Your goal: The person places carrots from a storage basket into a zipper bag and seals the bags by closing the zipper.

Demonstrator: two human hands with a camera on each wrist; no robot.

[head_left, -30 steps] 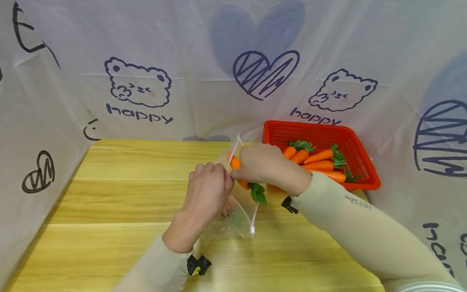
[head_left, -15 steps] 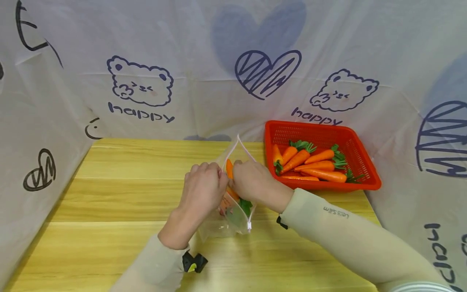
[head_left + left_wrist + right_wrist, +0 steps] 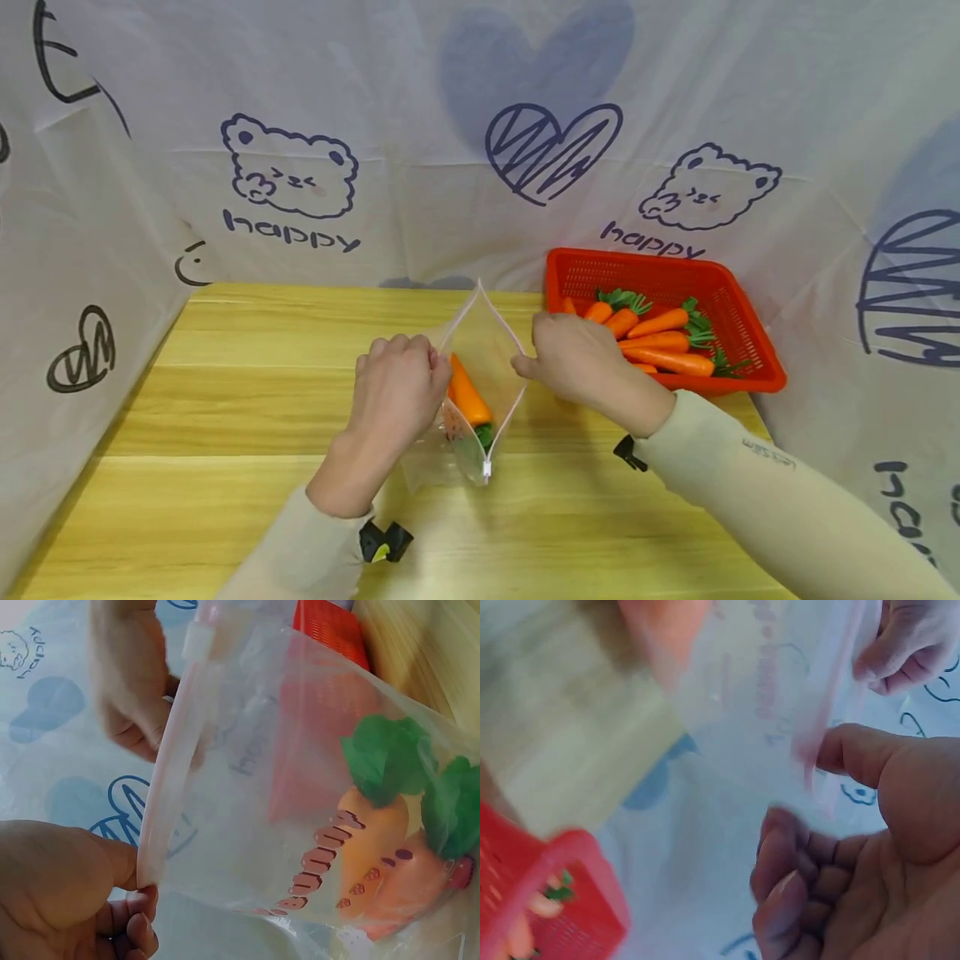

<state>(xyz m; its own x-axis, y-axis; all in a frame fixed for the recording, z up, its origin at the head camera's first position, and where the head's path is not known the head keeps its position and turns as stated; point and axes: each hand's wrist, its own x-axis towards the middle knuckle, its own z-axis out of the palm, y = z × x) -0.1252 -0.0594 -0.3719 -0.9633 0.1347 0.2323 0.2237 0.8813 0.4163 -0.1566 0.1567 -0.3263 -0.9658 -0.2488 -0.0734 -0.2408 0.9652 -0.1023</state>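
My left hand (image 3: pixel 397 383) pinches the rim of a clear zip bag (image 3: pixel 225 765) between thumb and fingers. The bag stands over the wooden table with its mouth spread in a diamond shape, and its white slider (image 3: pixel 487 469) is at the near corner. Inside lies an orange carrot (image 3: pixel 468 398) with green leaves; through the printed film, the left wrist view shows carrots (image 3: pixel 375 825) near the bottom. At the bag's right rim, my right hand (image 3: pixel 577 350) has its thumb against the edge. Its fingers (image 3: pixel 776 847) are loosely bent and apart from the thumb, holding no carrot.
A red plastic basket (image 3: pixel 738 308) stands at the back right, holding several carrots (image 3: pixel 667 340) with green tops. My right forearm passes in front of its near side. Behind the wooden table (image 3: pixel 262 400) hangs a white printed cloth (image 3: pixel 420 200).
My right hand lowered a carrot into the bag and let it go, then drew back right to the rim. My left hand and the bag shifted slightly left; the mouth is spread wider.
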